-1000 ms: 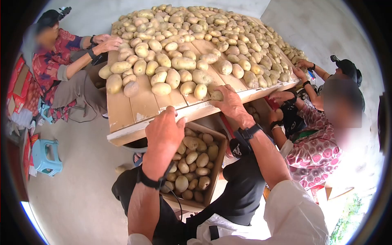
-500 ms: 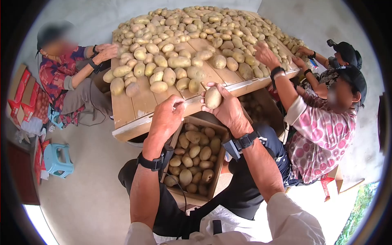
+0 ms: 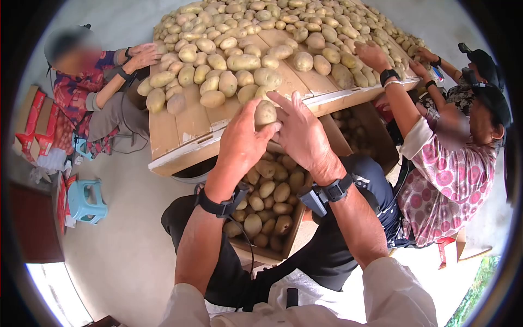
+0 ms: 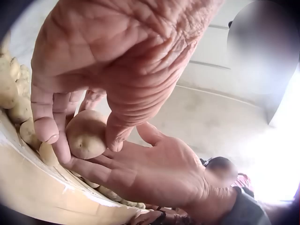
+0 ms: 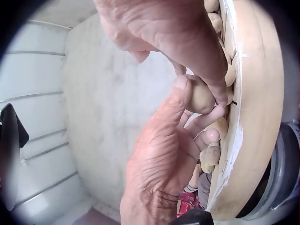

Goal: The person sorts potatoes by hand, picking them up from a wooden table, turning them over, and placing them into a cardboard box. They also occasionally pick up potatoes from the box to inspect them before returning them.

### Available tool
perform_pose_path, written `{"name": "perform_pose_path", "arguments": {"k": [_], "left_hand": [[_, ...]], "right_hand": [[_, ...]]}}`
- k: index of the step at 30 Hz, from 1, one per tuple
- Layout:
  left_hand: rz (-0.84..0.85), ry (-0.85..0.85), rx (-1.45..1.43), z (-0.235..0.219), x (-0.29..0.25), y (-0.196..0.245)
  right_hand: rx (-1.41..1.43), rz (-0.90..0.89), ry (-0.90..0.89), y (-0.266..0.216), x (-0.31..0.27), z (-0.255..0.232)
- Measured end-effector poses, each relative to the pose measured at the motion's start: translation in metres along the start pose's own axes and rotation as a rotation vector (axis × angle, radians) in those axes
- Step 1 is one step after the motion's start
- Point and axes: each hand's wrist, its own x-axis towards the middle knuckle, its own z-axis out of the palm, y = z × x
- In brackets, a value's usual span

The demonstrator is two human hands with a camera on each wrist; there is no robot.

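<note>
A single potato [image 3: 265, 114] is up between both hands, above the table's near edge. My left hand [image 3: 242, 141] pinches it between thumb and curled fingers, as the left wrist view also shows with the potato [image 4: 86, 136]. Fairly straight fingers extend from my right hand [image 3: 305, 133], which lies against the potato's side and the left hand's fingertips. In the right wrist view the left thumb presses on the potato [image 5: 201, 96] while the right fingers reach past it. Below the hands, a cardboard box [image 3: 291, 231] holds several potatoes [image 3: 267, 189].
A large heap of potatoes [image 3: 229, 43] covers much of the wooden table [image 3: 180, 133]. One person [image 3: 81, 87] sits at the left, others at the right, including one in a patterned shirt [image 3: 447, 191]. A blue stool [image 3: 87, 201] stands on the floor at left.
The right hand took a potato from the table edge and brought it back toward the body. The left hand has come over and now grips it, while the right fingers have straightened.
</note>
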Motion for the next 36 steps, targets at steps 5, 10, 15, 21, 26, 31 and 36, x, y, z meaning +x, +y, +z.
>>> {"name": "perform_pose_path", "arguments": {"k": [5, 10, 15, 21, 26, 31, 36], "left_hand": [[-0.001, -0.041, -0.379, -0.008, 0.015, -0.016], [-0.236, -0.166, -0.825, -0.033, 0.014, 0.001], [-0.155, -0.308, -0.84, -0.035, 0.006, -0.016], [-0.193, -0.491, -0.346, -0.046, -0.016, -0.01], [-0.237, -0.626, -0.083, -0.032, -0.027, -0.039], [-0.301, -0.74, 0.006, -0.022, -0.035, -0.054], [-0.216, -0.599, 0.051, -0.016, -0.041, -0.077]], "right_hand": [[0.035, -0.05, -0.018, -0.013, 0.007, -0.011], [-0.039, -0.146, 0.024, -0.024, 0.006, -0.02], [-0.071, -0.203, 0.004, -0.031, 0.004, -0.034], [-0.021, -0.191, 0.014, -0.029, 0.01, -0.034], [-0.033, -0.182, -0.023, -0.027, 0.019, -0.033], [-0.07, -0.15, -0.005, -0.022, 0.025, -0.021], [-0.216, -0.154, -0.004, -0.023, 0.032, -0.015]]}}
